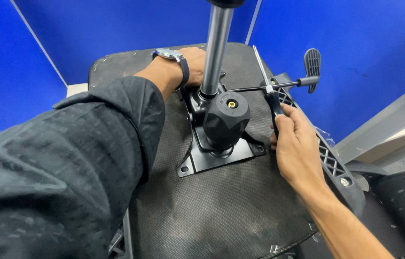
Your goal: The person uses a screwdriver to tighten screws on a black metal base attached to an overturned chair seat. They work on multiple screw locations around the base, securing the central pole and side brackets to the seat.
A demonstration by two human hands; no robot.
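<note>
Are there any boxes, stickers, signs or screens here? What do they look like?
No boxes, stickers or signs show.
Wristwatch: on the left wrist, near the chair's metal post; round, pale face, silver rim, dark strap. It is the nearest thing to a screen.
Clear plastic wrap: a crinkled scrap by the chair's grey side frame, past the right hand.

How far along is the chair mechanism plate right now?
The black mechanism plate sits flat on the seat underside, gas cylinder upright in it. The left hand steadies the base; the right hand holds a screwdriver. The near corner holes look empty.
</note>
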